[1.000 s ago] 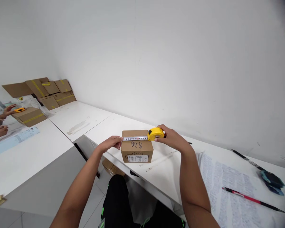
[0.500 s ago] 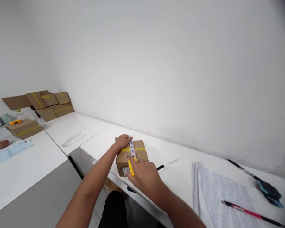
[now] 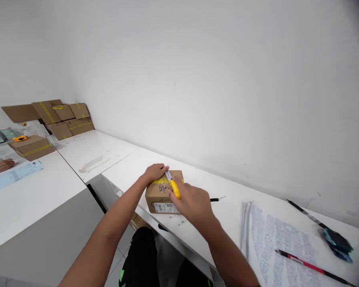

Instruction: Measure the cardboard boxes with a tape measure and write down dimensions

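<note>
A small cardboard box with yellow tape, black handwriting and a white label on its front stands near the desk's front edge. My right hand is closed around a yellow tape measure, held tilted over the box top. Its short white blade runs out toward the box's back edge. My left hand rests on the back left of the box, fingertips pressing the blade's end there. Behind my right hand a black pen tip shows on the desk; the rest is hidden.
On the right lie written sheets, a red and black pen and a dark bundled object with a strap. At far left, another person's hand is beside a box with an orange tape measure. Stacked boxes stand behind.
My right hand has brought the tape measure's case up toward my left hand, and less blade shows. The box's front label is now more exposed. My left hand stays at the box's back edge.
</note>
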The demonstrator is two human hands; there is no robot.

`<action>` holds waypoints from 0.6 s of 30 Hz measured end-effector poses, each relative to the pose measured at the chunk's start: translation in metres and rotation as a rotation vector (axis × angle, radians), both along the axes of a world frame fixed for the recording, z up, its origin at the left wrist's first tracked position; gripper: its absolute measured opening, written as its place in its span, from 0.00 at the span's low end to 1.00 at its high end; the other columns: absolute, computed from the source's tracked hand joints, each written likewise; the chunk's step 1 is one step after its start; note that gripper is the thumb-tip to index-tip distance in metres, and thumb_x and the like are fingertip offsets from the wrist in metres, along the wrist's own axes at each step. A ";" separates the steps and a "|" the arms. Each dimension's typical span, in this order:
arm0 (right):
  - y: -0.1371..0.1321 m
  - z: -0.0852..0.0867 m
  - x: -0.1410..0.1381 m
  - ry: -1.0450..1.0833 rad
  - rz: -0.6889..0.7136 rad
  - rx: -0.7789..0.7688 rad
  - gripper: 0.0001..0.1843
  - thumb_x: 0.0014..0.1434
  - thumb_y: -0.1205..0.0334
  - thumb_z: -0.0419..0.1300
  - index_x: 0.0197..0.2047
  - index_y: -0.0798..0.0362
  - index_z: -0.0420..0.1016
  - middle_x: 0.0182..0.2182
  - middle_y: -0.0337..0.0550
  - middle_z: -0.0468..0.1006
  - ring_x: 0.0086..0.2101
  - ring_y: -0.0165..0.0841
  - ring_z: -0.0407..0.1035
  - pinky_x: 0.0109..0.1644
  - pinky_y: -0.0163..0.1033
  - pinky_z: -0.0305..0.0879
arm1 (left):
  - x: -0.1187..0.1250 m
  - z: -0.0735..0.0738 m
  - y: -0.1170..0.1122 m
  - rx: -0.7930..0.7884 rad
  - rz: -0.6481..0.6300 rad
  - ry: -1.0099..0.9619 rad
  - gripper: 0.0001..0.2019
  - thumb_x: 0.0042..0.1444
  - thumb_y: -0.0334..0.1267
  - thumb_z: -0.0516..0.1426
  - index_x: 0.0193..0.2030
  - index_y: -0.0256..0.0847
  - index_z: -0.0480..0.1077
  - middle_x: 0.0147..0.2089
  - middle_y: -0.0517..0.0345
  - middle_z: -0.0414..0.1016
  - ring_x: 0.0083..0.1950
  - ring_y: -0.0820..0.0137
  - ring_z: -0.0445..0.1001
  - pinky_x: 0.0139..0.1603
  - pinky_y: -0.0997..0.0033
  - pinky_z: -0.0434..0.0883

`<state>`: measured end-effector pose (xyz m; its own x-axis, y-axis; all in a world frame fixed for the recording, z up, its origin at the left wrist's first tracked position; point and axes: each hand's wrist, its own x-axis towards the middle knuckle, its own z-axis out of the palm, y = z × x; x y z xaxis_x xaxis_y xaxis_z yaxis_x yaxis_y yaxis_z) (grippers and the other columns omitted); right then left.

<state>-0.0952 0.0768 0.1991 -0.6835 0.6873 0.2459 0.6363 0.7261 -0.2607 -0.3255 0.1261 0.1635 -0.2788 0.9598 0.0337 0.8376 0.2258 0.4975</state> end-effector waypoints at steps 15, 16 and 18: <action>0.072 -0.020 -0.003 1.037 0.192 -0.627 0.34 0.60 0.38 0.55 0.63 0.46 0.56 0.52 0.48 0.71 0.47 0.39 0.71 0.48 0.44 0.72 | -0.002 -0.092 -0.077 0.234 0.415 -0.415 0.29 0.64 0.57 0.39 0.36 0.38 0.73 0.45 0.41 0.78 0.51 0.55 0.72 0.54 0.56 0.64; 0.073 -0.022 -0.008 1.047 0.238 -0.723 0.35 0.59 0.38 0.55 0.63 0.45 0.56 0.52 0.48 0.71 0.47 0.39 0.71 0.47 0.44 0.73 | 0.006 -0.096 -0.075 0.241 0.430 -0.435 0.25 0.63 0.55 0.42 0.41 0.38 0.72 0.49 0.41 0.76 0.54 0.55 0.71 0.55 0.55 0.64; 0.075 -0.026 -0.017 1.049 0.286 -0.913 0.35 0.58 0.37 0.56 0.62 0.44 0.56 0.53 0.47 0.71 0.47 0.39 0.71 0.43 0.44 0.75 | 0.017 -0.092 -0.072 0.265 0.469 -0.497 0.24 0.63 0.54 0.44 0.52 0.38 0.68 0.56 0.40 0.72 0.57 0.56 0.70 0.56 0.54 0.64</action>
